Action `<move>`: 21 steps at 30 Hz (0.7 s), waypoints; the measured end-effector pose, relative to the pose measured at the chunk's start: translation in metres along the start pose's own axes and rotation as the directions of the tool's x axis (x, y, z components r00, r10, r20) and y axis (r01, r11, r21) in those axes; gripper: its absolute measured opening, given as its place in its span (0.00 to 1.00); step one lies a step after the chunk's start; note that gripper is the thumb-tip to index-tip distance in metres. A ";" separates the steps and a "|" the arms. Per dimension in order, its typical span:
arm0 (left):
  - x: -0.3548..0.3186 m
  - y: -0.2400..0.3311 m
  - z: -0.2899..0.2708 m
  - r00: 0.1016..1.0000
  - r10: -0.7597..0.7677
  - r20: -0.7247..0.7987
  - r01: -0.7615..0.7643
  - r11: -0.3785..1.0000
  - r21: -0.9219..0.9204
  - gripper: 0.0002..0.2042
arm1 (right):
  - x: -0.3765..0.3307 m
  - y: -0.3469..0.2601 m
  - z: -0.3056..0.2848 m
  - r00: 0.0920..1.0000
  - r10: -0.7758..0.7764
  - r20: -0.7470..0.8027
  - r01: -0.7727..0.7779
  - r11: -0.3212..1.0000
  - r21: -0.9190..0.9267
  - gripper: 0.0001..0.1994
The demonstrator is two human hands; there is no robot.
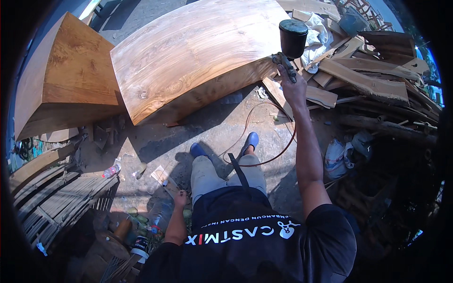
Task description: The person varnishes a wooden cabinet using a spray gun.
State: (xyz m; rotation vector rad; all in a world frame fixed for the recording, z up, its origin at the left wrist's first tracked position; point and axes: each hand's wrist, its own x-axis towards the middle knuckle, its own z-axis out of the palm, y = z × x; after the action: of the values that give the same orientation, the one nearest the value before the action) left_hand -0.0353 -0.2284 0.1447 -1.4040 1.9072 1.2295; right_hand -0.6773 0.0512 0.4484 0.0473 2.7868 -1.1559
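Note:
My right hand (pixel 293 86) is wrapped round the handle of a spray gun (pixel 284 65), which has a black cup with a lid on top. The arm is stretched forward, with the gun at the right end of a large wooden slab-like piece (pixel 188 52). That piece has a glossy, pale-lit top and a darker side edge. A thin reddish-brown hose (pixel 283 150) loops below the gun, near my feet. My left hand (pixel 180 199) hangs low at my side with fingers curled, and nothing shows in it.
A second block-shaped wooden piece (pixel 78 70) stands at the left. Offcut planks (pixel 363 78) lie piled at the right, with a white sack (pixel 336 158) below them. Bamboo slats (pixel 71 198), a plastic bottle (pixel 112 170) and other litter lie at the lower left.

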 end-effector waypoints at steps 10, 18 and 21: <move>0.021 -0.090 -0.087 0.984 0.119 -0.134 -0.112 0.992 0.061 0.13 | -0.110 -0.072 0.106 0.979 -0.191 0.064 0.190 0.981 0.035 0.21; 0.017 -0.105 -0.094 0.991 0.024 -0.130 -0.026 1.000 -0.016 0.14 | -0.178 -0.122 0.167 0.929 -0.329 0.170 0.325 0.944 0.049 0.16; 0.010 -0.106 -0.082 0.991 0.001 -0.136 -0.006 1.000 -0.031 0.15 | -0.198 -0.145 0.186 0.923 -0.284 0.261 0.284 0.958 0.036 0.21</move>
State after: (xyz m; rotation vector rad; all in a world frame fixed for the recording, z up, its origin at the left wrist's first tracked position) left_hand 0.0700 -0.3120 0.1365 -1.5365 1.9887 1.1976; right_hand -0.4725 -0.1790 0.4448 -0.4914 2.6128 -1.1198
